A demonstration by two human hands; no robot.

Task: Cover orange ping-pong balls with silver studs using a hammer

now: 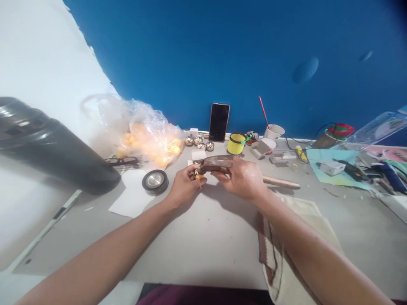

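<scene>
My right hand (243, 178) is closed around a hammer (281, 182) near its head, and the wooden handle sticks out to the right past the wrist. The dark metal head (211, 164) points left toward my left hand (187, 182). Between the thumb and fingers of that hand is a small shiny gold round piece (199, 174), partly covered by the fingertips. The tip of the hammer head meets or lies just over this piece; I cannot tell which. Just behind the hands stands a small white box (199, 155).
Several shiny metallic balls (198, 141) lie before an upright phone (219, 123). A plastic bag of orange balls (149, 140), a black round lid (155, 181) and a large dark bottle (60, 148) are leftward. A yellow cup (235, 145) and beige cloth bag (305, 237) are rightward.
</scene>
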